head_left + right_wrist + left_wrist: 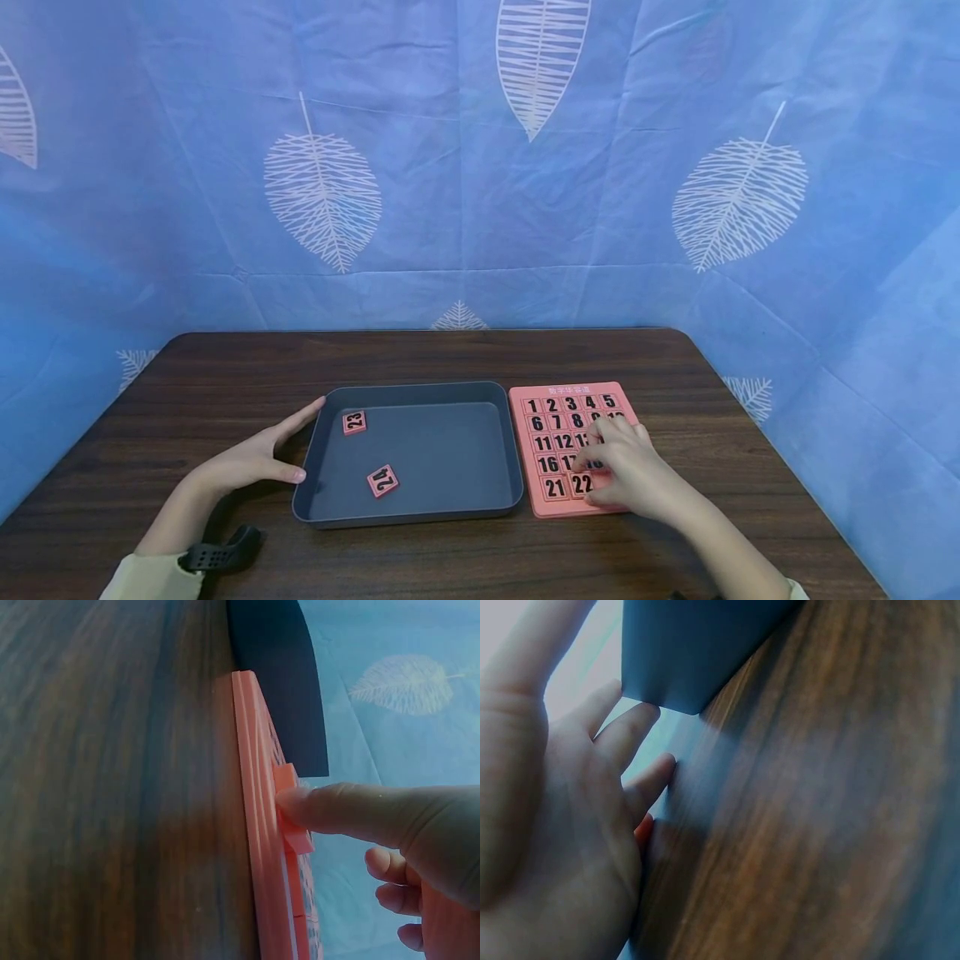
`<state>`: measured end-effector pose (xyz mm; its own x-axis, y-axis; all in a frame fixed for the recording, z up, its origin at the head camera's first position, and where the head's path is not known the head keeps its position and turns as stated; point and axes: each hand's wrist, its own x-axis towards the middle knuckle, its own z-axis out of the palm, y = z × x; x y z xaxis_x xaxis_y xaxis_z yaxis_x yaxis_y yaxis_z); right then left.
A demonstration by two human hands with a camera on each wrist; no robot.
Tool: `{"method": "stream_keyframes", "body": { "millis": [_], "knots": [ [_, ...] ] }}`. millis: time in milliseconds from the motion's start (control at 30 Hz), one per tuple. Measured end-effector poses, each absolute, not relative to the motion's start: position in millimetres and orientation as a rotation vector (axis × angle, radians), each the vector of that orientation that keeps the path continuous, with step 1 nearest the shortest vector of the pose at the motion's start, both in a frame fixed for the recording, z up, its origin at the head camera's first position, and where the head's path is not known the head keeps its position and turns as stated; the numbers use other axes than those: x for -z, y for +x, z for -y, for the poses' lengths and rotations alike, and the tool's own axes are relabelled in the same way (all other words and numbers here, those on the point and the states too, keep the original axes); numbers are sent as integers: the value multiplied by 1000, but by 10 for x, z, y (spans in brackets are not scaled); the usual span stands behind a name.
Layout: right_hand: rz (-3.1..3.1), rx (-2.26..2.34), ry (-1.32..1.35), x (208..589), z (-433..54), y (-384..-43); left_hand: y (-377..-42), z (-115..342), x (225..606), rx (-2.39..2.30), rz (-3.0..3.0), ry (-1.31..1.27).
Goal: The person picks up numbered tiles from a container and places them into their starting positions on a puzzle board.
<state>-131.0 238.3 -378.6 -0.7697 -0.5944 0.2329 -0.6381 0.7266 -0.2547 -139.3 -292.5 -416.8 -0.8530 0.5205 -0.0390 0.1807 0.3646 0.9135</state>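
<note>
My left hand (243,454) lies with its fingers spread against the left side of a dark grey tray (420,518), also seen from below in the left wrist view. Inside the tray are two pink number tiles, the 23 tile (354,422) and the tilted 24 tile (383,481). To the right, my right hand (633,467) is over a pink number puzzle board (527,492). Its thumb and a finger pinch the 22 tile (581,484) in the bottom row. In the right wrist view that tile (300,838) stands raised above the board. The hand hides several squares at the board's right.
The dark wooden table (420,567) carries everything, and the board stands close beside the tray's right wall. A blue curtain (465,208) with white leaf prints hangs behind the table. A black band (225,554) circles the left wrist.
</note>
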Motion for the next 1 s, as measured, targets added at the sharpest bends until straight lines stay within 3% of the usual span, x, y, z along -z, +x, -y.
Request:
{"method": "stream_keyframes", "body": {
  "millis": [1000],
  "knots": [
    [2694,-632,1073,3941,-2326,-1422,-1399,2940,4174,-1474,-2317,630]
  ]
}}
